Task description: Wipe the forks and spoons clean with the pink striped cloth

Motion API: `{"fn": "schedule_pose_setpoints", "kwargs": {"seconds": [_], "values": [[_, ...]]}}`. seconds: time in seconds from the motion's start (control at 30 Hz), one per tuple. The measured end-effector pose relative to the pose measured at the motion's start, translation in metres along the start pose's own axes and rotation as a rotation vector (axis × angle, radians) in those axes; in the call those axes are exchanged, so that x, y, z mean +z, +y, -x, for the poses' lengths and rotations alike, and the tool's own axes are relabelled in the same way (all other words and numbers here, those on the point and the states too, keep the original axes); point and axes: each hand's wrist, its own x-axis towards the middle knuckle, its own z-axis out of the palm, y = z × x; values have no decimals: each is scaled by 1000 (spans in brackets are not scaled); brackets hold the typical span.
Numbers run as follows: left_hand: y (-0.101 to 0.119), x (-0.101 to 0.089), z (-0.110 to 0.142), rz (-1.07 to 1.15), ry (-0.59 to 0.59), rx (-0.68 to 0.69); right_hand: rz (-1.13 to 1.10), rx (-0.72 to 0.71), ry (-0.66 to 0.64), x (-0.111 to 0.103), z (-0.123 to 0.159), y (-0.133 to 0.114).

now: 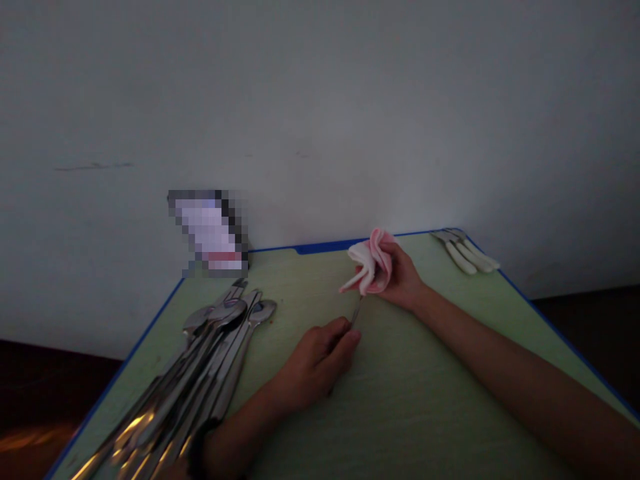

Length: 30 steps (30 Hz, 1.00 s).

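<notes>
My left hand (320, 363) is closed round the handle of a thin metal piece of cutlery (357, 313), which points up and away over the table. A folded pink-and-white cloth (379, 263) covers its far end, so I cannot tell what kind of cutlery it is. Behind the cloth, my right hand (403, 277) grips the fabric, with its fingers partly hidden by the folds. Left of my left hand lies a pile of metal cutlery (215, 347), with several spoons among it, their bowls toward the wall.
White-handled cutlery (467, 252) lies together at the far right corner of the pale green, blue-edged table (400, 400). A pixelated, phone-like screen (210, 230) leans at the far left corner. The table's back edge meets a grey wall (320, 120).
</notes>
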Motion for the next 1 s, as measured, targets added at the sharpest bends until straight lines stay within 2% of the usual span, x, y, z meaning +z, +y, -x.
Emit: {"fn": "schedule_pose_setpoints", "kwargs": {"seconds": [0.37,0.6,0.77,0.87,1.0], "values": [[6,1,0,-90,14,13,213,-96,39,-6,-7,9],[6,2,-1,-106,-12,37,256,-81,19,-7,-7,10],[6,2,-1,-81,-22,38,125,-61,12,1,-5,8],[5,0,-1,-48,-20,39,6,-79,76,0,-3,3],[4,0,-2,-14,16,28,15,-136,123,-5,-3,2]]}}
